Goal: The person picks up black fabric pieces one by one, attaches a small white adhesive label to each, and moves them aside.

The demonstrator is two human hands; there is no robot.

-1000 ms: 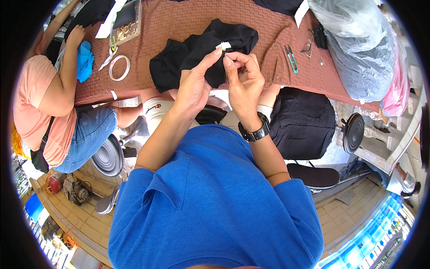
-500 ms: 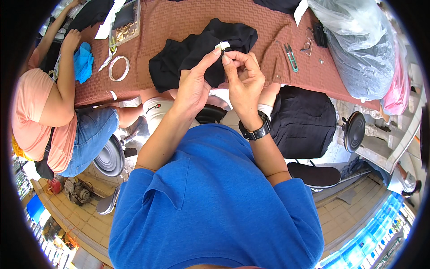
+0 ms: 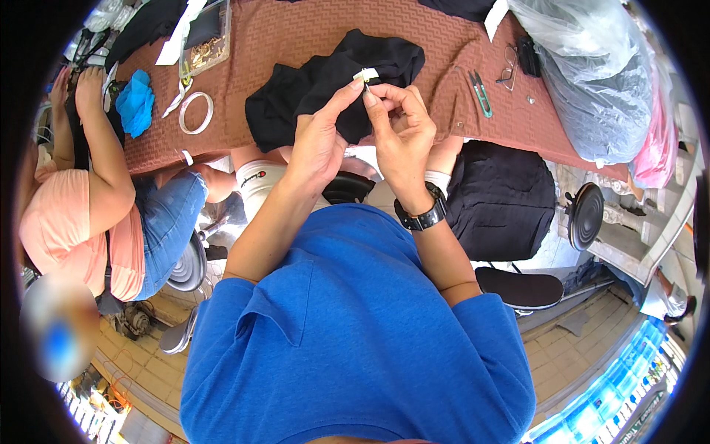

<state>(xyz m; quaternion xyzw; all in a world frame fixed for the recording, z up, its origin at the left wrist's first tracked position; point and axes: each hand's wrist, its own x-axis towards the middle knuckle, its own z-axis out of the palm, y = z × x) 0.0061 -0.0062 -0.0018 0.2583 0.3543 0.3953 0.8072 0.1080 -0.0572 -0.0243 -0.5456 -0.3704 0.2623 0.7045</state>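
At twelve o'clock before me, the black cloth (image 3: 310,89) lies bunched on the worktop (image 3: 259,37). My left grip (image 3: 319,144) is clamped on its near side, thumb by the white tag (image 3: 365,75). My right grip (image 3: 403,140) has thumb and forefinger together just beside the tag; what they pinch is too small to tell. Green-handled snips (image 3: 482,98) lie at one o'clock.

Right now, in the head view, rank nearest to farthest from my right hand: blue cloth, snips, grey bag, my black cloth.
1. Black cloth, at your right hand's fingertips.
2. Snips, on the right.
3. Grey bag, farther right.
4. Blue cloth, far left.
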